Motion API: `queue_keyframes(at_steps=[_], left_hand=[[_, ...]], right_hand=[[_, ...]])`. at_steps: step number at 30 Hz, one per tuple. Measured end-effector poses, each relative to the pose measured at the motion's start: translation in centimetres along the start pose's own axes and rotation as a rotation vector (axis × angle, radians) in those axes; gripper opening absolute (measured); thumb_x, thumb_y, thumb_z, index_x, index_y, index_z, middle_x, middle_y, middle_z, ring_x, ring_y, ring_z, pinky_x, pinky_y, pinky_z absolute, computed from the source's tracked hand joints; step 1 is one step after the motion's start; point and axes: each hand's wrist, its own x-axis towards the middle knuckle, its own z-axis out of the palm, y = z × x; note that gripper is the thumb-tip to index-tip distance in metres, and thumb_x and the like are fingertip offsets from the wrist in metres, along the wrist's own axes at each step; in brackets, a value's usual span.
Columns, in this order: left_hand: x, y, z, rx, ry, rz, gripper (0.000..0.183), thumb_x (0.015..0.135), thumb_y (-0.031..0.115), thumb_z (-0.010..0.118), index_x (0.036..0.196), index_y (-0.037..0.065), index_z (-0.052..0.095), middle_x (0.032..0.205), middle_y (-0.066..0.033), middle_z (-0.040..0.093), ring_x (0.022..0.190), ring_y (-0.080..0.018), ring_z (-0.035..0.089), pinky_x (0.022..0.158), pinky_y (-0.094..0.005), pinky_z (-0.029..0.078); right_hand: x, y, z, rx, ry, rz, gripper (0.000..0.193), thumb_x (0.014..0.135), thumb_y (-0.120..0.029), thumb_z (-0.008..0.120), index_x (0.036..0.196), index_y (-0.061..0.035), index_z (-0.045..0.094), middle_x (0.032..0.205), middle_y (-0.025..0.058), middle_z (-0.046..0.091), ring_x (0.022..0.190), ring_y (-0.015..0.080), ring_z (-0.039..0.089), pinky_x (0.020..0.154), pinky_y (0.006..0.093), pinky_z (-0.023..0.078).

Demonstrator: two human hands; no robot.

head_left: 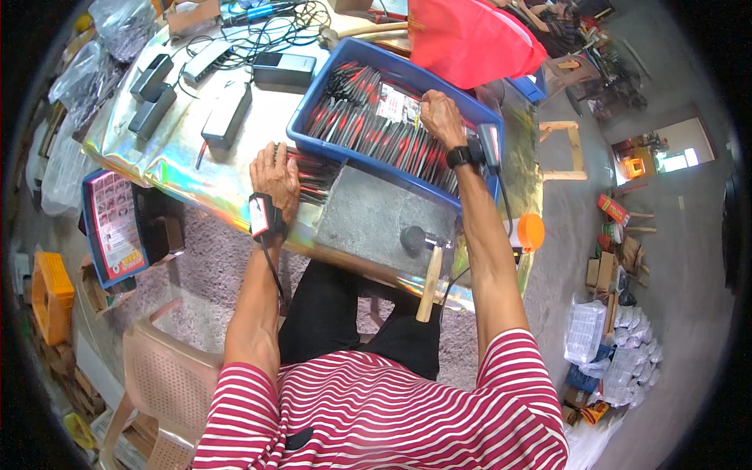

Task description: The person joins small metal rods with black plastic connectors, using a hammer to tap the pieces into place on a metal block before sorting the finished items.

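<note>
Hammer (427, 270) is left lying on the grey stone slab (368, 215). Red-and-black tools (313, 176) are pressed down by the flat, open left hand (276, 174); something small, maybe a card, is pinched by the right hand (441, 116) inside the blue tray (313, 106).

The fingertips of the right hand (441, 116) are hidden among the tools packed in the blue tray (329, 92). Part of the far tray rim is covered by a red cloth (470, 39). The small printed card (396, 104) beside the hand is too blurred to be made out.
</note>
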Motion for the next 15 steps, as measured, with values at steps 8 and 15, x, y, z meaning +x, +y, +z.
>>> queue_keyframes(at_steps=[8, 15], left_hand=[[0.2, 0.4, 0.0, -0.035, -0.048, -0.050, 0.033, 0.081, 0.017, 0.044, 0.108, 0.000, 0.049, 0.113, -0.0169, 0.046, 0.106, -0.0301, 0.040, 0.091, -0.0403, 0.029], [0.0, 0.3, 0.2, -0.059, -0.030, -0.049, 0.034, 0.080, 0.015, 0.045, 0.112, 0.003, 0.047, 0.114, -0.0161, 0.044, 0.106, -0.0311, 0.040, 0.090, -0.0405, 0.031]], right_hand=[[3.0, 3.7, 6.3, -0.193, 0.039, 0.044, 0.019, 0.070, -0.012, 0.047, 0.080, 0.0016, 0.055, 0.089, 0.0233, 0.054, 0.079, 0.0393, 0.054, 0.068, 0.0451, 0.045], [3.8, 5.1, 7.8, -0.243, -0.093, 0.032, 0.024, 0.070, -0.017, 0.054, 0.088, 0.0001, 0.051, 0.091, 0.0205, 0.052, 0.085, 0.0374, 0.051, 0.071, 0.0468, 0.043]])
